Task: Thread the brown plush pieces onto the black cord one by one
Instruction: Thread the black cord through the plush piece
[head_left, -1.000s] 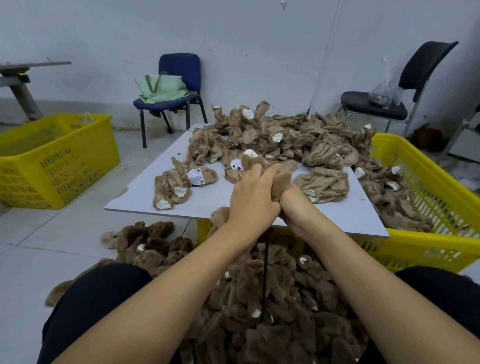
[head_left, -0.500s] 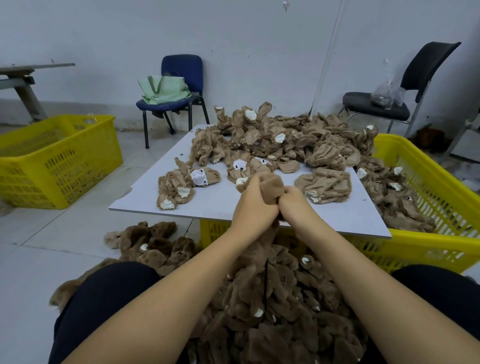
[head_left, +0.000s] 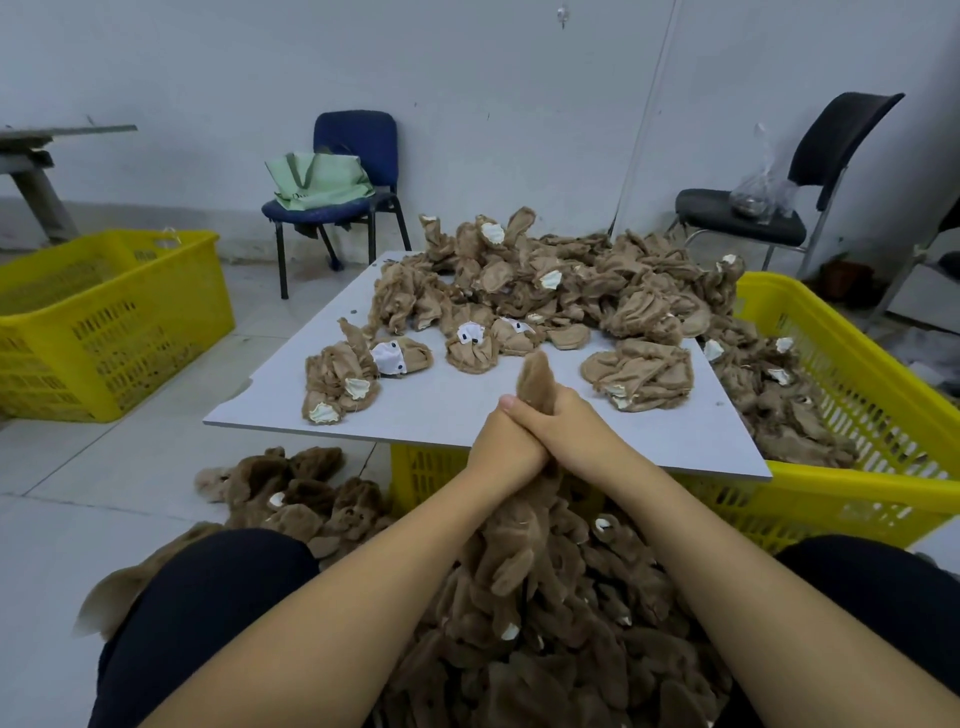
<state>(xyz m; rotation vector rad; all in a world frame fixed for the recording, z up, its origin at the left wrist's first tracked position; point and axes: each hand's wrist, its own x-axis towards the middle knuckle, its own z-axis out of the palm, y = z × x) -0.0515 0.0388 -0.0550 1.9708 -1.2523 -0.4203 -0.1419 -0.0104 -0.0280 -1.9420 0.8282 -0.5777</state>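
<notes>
We judge threading underway: left hand (head_left: 506, 447) and right hand (head_left: 569, 434) both grip one brown plush piece (head_left: 535, 382) at the board's near edge; next, slide it down the black cord (head_left: 524, 597).

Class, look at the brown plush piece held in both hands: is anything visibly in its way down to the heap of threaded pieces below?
Nothing visible. Left hand and right hand grip the plush piece directly above the threaded heap. Only a sliver of the black cord shows there.
</notes>
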